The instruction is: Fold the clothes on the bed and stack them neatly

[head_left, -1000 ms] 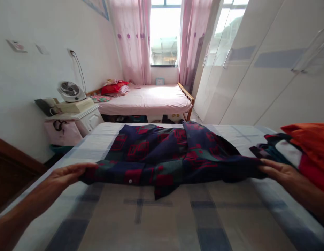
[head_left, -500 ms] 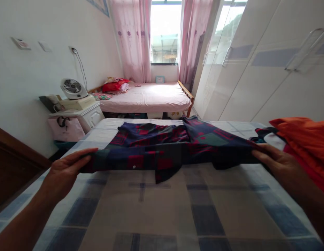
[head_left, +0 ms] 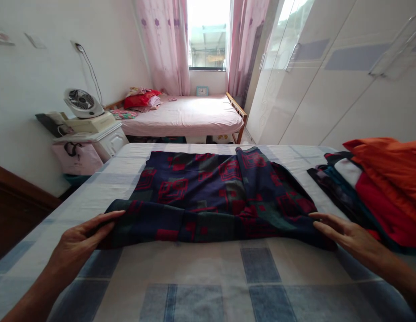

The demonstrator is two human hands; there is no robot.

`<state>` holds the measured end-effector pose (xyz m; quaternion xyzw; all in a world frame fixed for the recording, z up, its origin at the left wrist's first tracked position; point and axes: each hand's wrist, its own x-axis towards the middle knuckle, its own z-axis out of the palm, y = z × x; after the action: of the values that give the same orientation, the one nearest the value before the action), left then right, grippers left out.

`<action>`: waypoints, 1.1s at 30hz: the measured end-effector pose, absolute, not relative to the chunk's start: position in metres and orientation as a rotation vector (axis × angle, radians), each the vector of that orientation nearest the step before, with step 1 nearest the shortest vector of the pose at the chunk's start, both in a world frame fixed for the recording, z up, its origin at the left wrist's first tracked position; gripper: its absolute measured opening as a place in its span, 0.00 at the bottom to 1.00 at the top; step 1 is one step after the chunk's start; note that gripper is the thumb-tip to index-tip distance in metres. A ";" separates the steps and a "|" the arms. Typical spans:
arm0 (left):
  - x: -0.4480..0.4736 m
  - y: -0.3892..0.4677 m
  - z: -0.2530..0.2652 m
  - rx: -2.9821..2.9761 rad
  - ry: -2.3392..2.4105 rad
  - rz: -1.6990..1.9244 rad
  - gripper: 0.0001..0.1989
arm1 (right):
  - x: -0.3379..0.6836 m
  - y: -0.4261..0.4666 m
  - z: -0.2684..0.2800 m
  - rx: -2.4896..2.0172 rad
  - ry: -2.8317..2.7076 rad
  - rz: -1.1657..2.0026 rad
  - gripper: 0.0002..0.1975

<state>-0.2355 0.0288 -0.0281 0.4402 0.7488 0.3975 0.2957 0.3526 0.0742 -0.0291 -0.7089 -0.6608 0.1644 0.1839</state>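
Along the near edge of a dark patterned garment (head_left: 201,188), the left hand (head_left: 74,241) and right hand (head_left: 354,237) pinch its corners between fingers and thumb; it lies between and beyond them on a checked sheet (head_left: 181,273). Farther off stands a pink-covered bed (head_left: 194,116).

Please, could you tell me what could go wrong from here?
The garment is wrinkled right of its middle, so creases might set in. The left hand and right hand are at its near corners only; the middle could shift. The clothes pile lies close to the right hand and might get knocked.
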 end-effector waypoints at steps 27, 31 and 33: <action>-0.242 0.055 -0.042 0.891 1.881 1.272 0.30 | 0.297 0.189 0.015 -1.917 -1.599 0.165 0.20; -0.242 0.055 -0.047 0.980 2.024 1.163 0.37 | 0.286 0.162 0.008 -2.104 -1.723 0.171 0.25; -0.245 0.049 -0.050 1.026 2.041 1.124 0.40 | 0.283 0.132 -0.003 -2.182 -1.730 0.113 0.29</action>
<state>-0.2446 0.0489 -0.0498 0.3853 0.7665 0.4219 0.2933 0.2833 0.1320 -0.0033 -0.7706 -0.6111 0.0398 0.1765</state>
